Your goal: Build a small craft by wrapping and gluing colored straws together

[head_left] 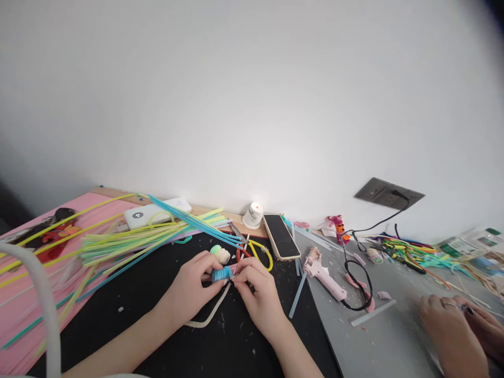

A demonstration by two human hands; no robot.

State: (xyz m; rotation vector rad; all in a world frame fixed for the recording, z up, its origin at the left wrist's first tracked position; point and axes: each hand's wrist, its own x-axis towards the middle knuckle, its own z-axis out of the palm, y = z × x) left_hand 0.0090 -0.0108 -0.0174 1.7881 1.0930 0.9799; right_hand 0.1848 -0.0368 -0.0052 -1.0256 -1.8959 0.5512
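Note:
My left hand (192, 283) is closed, thumb and fingers pinching a small blue coil (221, 274) that looks like wound pipe cleaner. Close against its right side, my right hand (258, 289) is also pinched shut, and what its fingertips hold is too small to make out. A cream pipe cleaner (210, 316) bends over the black mat (236, 346) below both hands. Just behind the coil sits a cream and green coiled piece (220, 254). Pliers with red and yellow handles (262, 252) lie beyond my right hand.
Bundled pastel pipe cleaners (129, 244) spread at left, near a white power bank (151, 212). A paper cup (253, 215) and a phone (281, 237) are at the back. Rightward lies a corded pink glue gun (325, 278); another person's hands (452, 325) work at far right.

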